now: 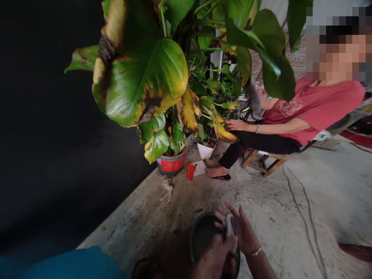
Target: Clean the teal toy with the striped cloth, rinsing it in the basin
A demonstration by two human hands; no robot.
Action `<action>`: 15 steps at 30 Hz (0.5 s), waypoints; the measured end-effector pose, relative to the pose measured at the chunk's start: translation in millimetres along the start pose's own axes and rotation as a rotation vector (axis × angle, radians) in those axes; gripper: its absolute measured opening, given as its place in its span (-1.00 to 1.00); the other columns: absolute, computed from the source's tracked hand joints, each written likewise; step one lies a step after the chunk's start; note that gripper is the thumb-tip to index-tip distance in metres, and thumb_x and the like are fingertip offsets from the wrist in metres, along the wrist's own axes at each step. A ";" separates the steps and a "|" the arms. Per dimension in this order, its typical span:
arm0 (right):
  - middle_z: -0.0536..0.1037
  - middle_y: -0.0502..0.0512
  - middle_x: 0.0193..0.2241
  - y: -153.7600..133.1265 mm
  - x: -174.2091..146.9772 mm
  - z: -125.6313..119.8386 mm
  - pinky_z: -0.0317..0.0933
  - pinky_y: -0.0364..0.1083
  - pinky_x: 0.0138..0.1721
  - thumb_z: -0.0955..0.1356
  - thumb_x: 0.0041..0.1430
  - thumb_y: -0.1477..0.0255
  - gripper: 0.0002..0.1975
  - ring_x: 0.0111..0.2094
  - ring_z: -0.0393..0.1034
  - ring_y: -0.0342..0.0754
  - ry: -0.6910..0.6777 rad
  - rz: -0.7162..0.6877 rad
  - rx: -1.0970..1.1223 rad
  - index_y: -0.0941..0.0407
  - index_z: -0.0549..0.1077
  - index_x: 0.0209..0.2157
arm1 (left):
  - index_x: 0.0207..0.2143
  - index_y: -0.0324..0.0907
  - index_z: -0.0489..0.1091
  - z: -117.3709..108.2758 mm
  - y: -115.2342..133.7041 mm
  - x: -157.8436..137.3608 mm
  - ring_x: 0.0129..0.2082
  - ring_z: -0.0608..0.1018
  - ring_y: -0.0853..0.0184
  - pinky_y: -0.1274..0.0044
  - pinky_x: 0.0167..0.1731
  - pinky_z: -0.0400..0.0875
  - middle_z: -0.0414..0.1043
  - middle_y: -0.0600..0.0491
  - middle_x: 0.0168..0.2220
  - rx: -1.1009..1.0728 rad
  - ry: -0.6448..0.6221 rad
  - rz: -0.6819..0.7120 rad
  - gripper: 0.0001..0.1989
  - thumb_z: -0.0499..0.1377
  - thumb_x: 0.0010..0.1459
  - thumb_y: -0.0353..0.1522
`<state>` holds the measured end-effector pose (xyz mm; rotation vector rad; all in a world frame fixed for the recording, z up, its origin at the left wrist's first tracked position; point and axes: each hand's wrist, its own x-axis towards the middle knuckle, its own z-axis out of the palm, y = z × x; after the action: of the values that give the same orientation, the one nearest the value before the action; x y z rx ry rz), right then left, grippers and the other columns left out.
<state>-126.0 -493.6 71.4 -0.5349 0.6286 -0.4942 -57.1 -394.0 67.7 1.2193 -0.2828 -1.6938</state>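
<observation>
My left hand [216, 254] and my right hand [242, 232] meet low in the head view, over a dark round basin [202, 232] on the concrete floor. Between them they grip a small pale object [231, 226], seemingly a cloth or sponge; what it is stays unclear. My right wrist wears a thin bracelet [256, 252]. The basin's inside looks dark, and its contents cannot be made out.
A large leafy plant [151, 77] in a red pot [172, 164] fills the upper middle, with a white pot [205, 150] and a red cup [190, 171] beside it. Another person in a red shirt [314, 108] sits on a wooden stool [269, 161] at right. A cable [305, 209] crosses the floor.
</observation>
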 end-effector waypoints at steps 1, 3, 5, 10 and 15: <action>0.52 0.13 -0.02 0.1 -1.1 -0.4 0.28 0.15 -0.02 0.41 -0.02 -0.10 -0.38 0.02 0.40 0.14 -0.051 0.007 0.031 -0.01 0.40 -0.03 | -0.23 -0.11 0.33 -0.2 1.4 0.0 -0.71 0.29 0.51 0.57 -0.64 0.19 0.32 0.23 -0.58 -0.010 -0.041 0.010 -0.38 0.23 -0.16 0.16; 0.46 0.18 0.06 2.1 -3.3 -1.4 0.24 0.23 0.00 0.39 -0.04 -0.16 -0.31 0.03 0.39 0.21 -0.140 0.051 0.036 -0.02 0.37 0.02 | -0.14 -0.09 0.29 0.6 2.5 0.9 -0.71 0.29 0.52 0.59 -0.64 0.15 0.32 0.23 -0.57 -0.039 -0.123 0.044 -0.29 0.22 -0.19 0.20; 0.47 0.21 0.05 4.1 -5.5 -2.4 0.23 0.26 -0.01 0.37 -0.05 -0.19 -0.27 -0.03 0.43 0.22 -0.196 0.064 0.023 -0.04 0.35 0.05 | -0.08 -0.09 0.26 2.8 2.8 1.9 -0.72 0.27 0.53 0.61 -0.67 0.08 0.31 0.24 -0.57 -0.062 -0.176 0.081 -0.24 0.22 -0.21 0.21; 0.55 -0.04 -0.50 -4.1 -9.0 0.6 0.30 -0.04 -0.32 0.47 0.01 0.07 -0.58 -0.45 0.48 -0.04 -0.145 -0.127 -0.097 0.00 0.44 -0.17 | -0.18 -0.11 0.31 7.2 8.2 -1.5 -0.72 0.27 0.53 0.61 -0.68 0.09 0.27 0.24 -0.58 0.006 -0.172 0.066 -0.33 0.21 -0.16 0.19; 0.17 -0.21 -0.78 -15.7 -7.5 16.4 0.12 -0.17 -0.53 0.35 0.14 -0.02 -0.55 -0.75 0.01 -0.26 -0.164 -0.078 -0.170 0.07 0.32 -0.52 | -0.09 -0.16 0.31 8.2 7.3 -6.0 -0.73 0.28 0.49 0.59 -0.65 0.18 0.28 0.23 -0.62 0.168 -0.069 0.108 -0.28 0.13 -0.08 0.21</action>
<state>-124.6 -496.0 95.1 -0.7555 0.4963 -0.4671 -59.6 -395.5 79.9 1.2460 -0.5324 -1.6464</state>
